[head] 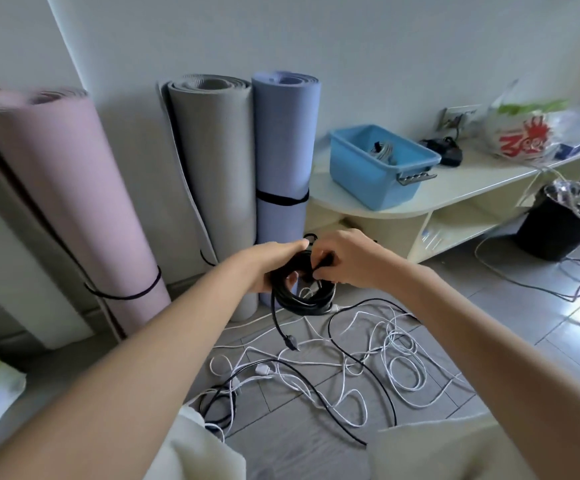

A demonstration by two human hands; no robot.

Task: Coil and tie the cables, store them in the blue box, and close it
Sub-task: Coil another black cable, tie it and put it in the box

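Fingers [319, 263] curled round black cable coil [299, 292]

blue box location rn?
Head view, upper right of centre: the blue box sits lidless on the cream shelf unit's top, just right of the upright blue rolled mat, with a coiled cable inside.

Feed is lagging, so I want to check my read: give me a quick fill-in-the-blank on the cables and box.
1. Both hands hold a coiled ____ cable.
2. The blue box sits on the low ____, lid off.
3. Loose white cables lie tangled on the ____.
4. The cable's plug hangs ____ the coil.

Missing words: black; shelf; floor; below
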